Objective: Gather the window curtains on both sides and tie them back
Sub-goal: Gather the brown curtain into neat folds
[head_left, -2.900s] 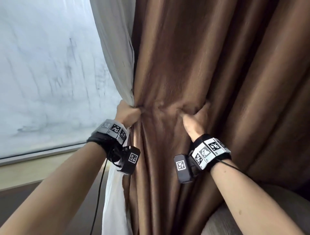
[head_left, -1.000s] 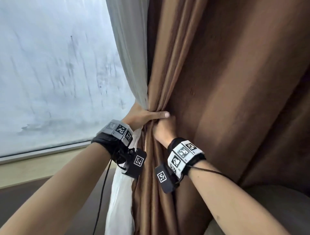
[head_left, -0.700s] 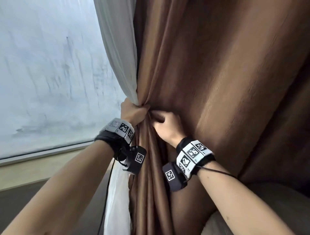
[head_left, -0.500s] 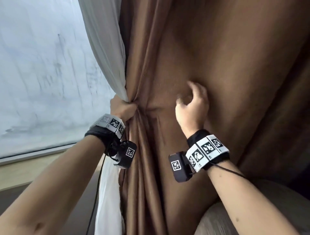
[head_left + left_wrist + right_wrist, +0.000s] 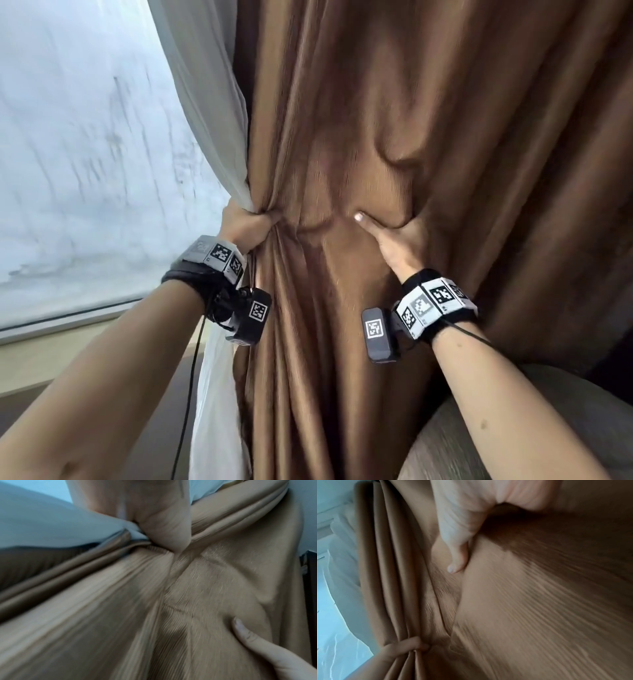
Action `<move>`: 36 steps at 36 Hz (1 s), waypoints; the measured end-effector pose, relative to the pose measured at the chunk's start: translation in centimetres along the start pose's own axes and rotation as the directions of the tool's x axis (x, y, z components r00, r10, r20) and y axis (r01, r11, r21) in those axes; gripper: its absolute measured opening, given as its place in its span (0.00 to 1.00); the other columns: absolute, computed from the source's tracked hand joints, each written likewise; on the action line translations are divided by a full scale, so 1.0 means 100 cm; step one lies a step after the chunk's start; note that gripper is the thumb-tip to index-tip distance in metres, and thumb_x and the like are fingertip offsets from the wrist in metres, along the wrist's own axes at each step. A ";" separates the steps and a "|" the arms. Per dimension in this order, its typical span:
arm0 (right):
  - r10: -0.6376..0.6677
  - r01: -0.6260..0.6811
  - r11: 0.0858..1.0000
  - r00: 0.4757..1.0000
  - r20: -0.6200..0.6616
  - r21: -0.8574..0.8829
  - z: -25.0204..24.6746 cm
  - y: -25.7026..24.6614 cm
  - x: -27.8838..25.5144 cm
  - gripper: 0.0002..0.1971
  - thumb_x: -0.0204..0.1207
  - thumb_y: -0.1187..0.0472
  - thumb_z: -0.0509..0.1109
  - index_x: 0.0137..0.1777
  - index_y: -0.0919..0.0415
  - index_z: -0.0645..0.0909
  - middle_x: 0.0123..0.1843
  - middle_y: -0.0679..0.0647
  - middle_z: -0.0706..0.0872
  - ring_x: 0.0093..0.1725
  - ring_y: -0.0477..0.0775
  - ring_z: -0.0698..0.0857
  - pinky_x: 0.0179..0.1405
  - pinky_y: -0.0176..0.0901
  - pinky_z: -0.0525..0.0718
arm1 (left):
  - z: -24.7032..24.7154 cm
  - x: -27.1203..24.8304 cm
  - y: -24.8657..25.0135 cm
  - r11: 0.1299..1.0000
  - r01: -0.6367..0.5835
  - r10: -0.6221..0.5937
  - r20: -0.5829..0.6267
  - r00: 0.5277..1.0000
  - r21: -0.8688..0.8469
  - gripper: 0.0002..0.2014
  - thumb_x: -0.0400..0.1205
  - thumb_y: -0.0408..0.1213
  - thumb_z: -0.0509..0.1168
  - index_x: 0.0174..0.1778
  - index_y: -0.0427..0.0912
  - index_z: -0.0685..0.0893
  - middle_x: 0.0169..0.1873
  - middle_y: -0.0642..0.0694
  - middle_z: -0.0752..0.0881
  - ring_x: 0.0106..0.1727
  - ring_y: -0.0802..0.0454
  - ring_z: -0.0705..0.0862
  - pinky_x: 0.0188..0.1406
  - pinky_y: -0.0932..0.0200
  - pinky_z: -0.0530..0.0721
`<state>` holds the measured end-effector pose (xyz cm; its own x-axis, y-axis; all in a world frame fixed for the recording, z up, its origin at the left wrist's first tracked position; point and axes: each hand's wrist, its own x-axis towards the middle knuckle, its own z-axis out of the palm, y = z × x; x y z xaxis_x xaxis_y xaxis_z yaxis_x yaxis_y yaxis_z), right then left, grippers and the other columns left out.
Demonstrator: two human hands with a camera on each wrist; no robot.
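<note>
A brown curtain (image 5: 394, 113) hangs in front of me, with a sheer white curtain (image 5: 209, 113) along its left edge. My left hand (image 5: 248, 224) grips the bunched left edge of both curtains in a fist. My right hand (image 5: 397, 233) has dug into the brown curtain further right; a fold lies between its thumb and its fingers, which are hidden behind the cloth. In the left wrist view my left hand (image 5: 164, 524) squeezes the brown curtain (image 5: 154, 615). In the right wrist view my right hand (image 5: 462, 534) holds a thick fold of the brown curtain (image 5: 530, 601).
The window pane (image 5: 85, 154) fills the left, with a light sill (image 5: 68, 349) below it. A grey cushioned seat (image 5: 513, 428) sits at the lower right, under my right forearm. More brown curtain folds hang to the right.
My right hand let go of the gathered bunch beside my left hand, reached right across the brown curtain and took hold of a new fold. My left hand kept its grip.
</note>
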<state>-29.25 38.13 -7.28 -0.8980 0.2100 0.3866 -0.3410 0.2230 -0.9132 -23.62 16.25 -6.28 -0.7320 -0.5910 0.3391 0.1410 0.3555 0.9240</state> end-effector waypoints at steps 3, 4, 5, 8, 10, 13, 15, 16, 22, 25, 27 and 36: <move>0.041 -0.037 0.998 0.998 0.057 -0.057 0.007 -0.003 -0.005 0.33 0.64 0.51 0.83 0.67 0.63 0.79 0.62 0.57 0.87 0.62 0.56 0.85 0.44 0.25 0.71 | 0.000 -0.003 0.000 0.999 0.014 -0.014 0.012 1.000 -0.037 0.25 0.73 0.33 0.75 0.67 0.44 0.80 0.55 0.50 0.82 0.57 0.51 0.81 0.55 0.63 0.76; 0.038 -0.032 0.997 0.996 0.087 -0.071 0.011 -0.003 -0.009 0.26 0.67 0.52 0.81 0.63 0.63 0.82 0.58 0.58 0.89 0.58 0.57 0.87 0.39 0.26 0.71 | 0.000 -0.004 0.000 0.998 0.020 -0.019 0.018 1.000 -0.052 0.25 0.74 0.34 0.74 0.68 0.44 0.79 0.55 0.50 0.82 0.56 0.51 0.81 0.55 0.64 0.76; 0.026 -0.016 0.996 0.994 0.111 -0.086 0.015 -0.004 -0.013 0.21 0.69 0.53 0.79 0.59 0.63 0.84 0.54 0.58 0.90 0.54 0.57 0.88 0.36 0.29 0.71 | 0.000 -0.004 0.000 0.998 0.018 -0.017 0.022 1.000 -0.065 0.26 0.74 0.34 0.74 0.68 0.44 0.79 0.55 0.50 0.83 0.56 0.51 0.81 0.55 0.64 0.76; -0.015 0.037 0.991 0.985 0.174 -0.125 0.028 -0.005 -0.025 0.09 0.69 0.55 0.79 0.44 0.58 0.86 0.40 0.54 0.90 0.41 0.53 0.87 0.34 0.34 0.73 | 0.001 -0.011 0.003 0.997 0.006 -0.002 0.051 0.999 -0.076 0.24 0.74 0.32 0.74 0.66 0.47 0.77 0.55 0.49 0.82 0.58 0.50 0.81 0.56 0.62 0.76; -0.001 0.028 0.992 0.977 0.215 -0.124 0.040 -0.001 -0.034 0.10 0.65 0.56 0.82 0.34 0.54 0.82 0.33 0.47 0.87 0.37 0.50 0.86 0.35 0.37 0.78 | 0.002 -0.016 0.005 0.997 -0.009 0.016 0.086 0.996 -0.080 0.24 0.74 0.30 0.74 0.64 0.48 0.77 0.55 0.49 0.82 0.58 0.50 0.81 0.58 0.61 0.76; -0.015 0.036 0.995 0.976 0.219 -0.095 0.051 0.004 -0.042 0.13 0.64 0.49 0.80 0.41 0.57 0.87 0.39 0.51 0.92 0.43 0.54 0.90 0.43 0.47 0.88 | 0.002 -0.021 0.007 0.998 -0.012 0.022 0.163 0.986 -0.065 0.20 0.75 0.25 0.72 0.60 0.44 0.80 0.49 0.50 0.83 0.48 0.60 0.82 0.48 0.70 0.77; -0.006 0.024 0.997 0.974 0.224 -0.076 0.049 0.004 -0.041 0.15 0.68 0.51 0.79 0.48 0.61 0.88 0.44 0.54 0.92 0.47 0.50 0.89 0.43 0.42 0.85 | 0.001 -0.022 0.008 0.998 -0.011 0.026 0.219 0.975 -0.066 0.16 0.75 0.21 0.69 0.54 0.43 0.80 0.44 0.51 0.82 0.41 0.67 0.82 0.40 0.75 0.76; 0.003 0.014 0.997 0.975 0.222 -0.075 0.048 0.005 -0.039 0.15 0.69 0.52 0.79 0.49 0.62 0.89 0.45 0.55 0.92 0.46 0.47 0.88 0.41 0.39 0.82 | -0.001 -0.023 0.010 0.997 -0.007 0.024 0.236 0.971 -0.072 0.17 0.75 0.21 0.69 0.56 0.43 0.79 0.45 0.51 0.82 0.42 0.64 0.82 0.40 0.75 0.75; 0.034 -0.011 0.996 0.969 0.245 -0.092 0.044 0.006 -0.039 0.06 0.54 0.46 0.75 0.30 0.45 0.86 0.29 0.41 0.86 0.40 0.51 0.89 0.43 0.44 0.87 | -0.005 -0.027 0.014 0.992 -0.014 0.040 0.208 0.977 -0.125 0.24 0.77 0.21 0.68 0.63 0.48 0.72 0.54 0.49 0.79 0.55 0.54 0.77 0.50 0.67 0.72; 0.013 0.014 0.995 0.962 0.271 -0.098 0.039 -0.006 -0.047 0.08 0.66 0.69 0.73 0.33 0.55 0.81 0.29 0.44 0.83 0.38 0.48 0.84 0.33 0.36 0.76 | -0.004 -0.026 0.012 0.986 -0.018 0.051 0.195 0.979 -0.167 0.24 0.77 0.20 0.68 0.58 0.52 0.71 0.54 0.48 0.79 0.56 0.53 0.78 0.48 0.68 0.73; -0.046 0.103 0.980 0.951 0.306 -0.172 0.042 -0.009 -0.056 0.08 0.68 0.72 0.70 0.35 0.58 0.80 0.32 0.54 0.84 0.37 0.52 0.83 0.31 0.37 0.72 | 0.000 -0.028 0.012 0.985 -0.010 0.047 0.208 0.977 -0.173 0.22 0.76 0.23 0.71 0.60 0.48 0.75 0.54 0.50 0.81 0.56 0.53 0.80 0.48 0.67 0.77; -0.184 0.400 0.849 0.836 0.518 -0.344 0.086 -0.014 -0.083 0.16 0.77 0.62 0.61 0.59 0.67 0.84 0.60 0.66 0.87 0.62 0.68 0.84 0.61 0.57 0.82 | 0.005 -0.034 0.011 0.986 -0.056 0.118 0.413 0.903 -0.159 0.40 0.58 0.41 0.86 0.67 0.44 0.80 0.56 0.55 0.88 0.58 0.65 0.86 0.56 0.68 0.83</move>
<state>-23.66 27.89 -10.34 -0.8314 -0.3584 0.4247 -0.5536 0.6007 -0.5768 -21.28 19.01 -6.49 -0.9196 -0.1929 0.3423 0.2861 0.2682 0.9199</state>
